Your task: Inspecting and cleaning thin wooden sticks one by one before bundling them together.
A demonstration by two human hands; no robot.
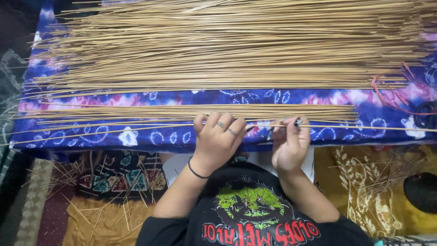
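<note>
Head view: left hand [217, 139] rests half-curled on one thin stick [136, 128]; right hand [289, 143] pinches it alongside a small dark tool [297, 121]. Just beyond both, a small sorted bundle [191, 111]; farther off, the big pile [227, 45] looks untouched.

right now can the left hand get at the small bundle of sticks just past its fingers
Probably yes: the left hand lies on the cloth edge, and the small bundle sits just beyond its fingers with nothing between.

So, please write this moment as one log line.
left hand: on thin stick | right hand: pinching it | blue cloth: stick piles
</note>
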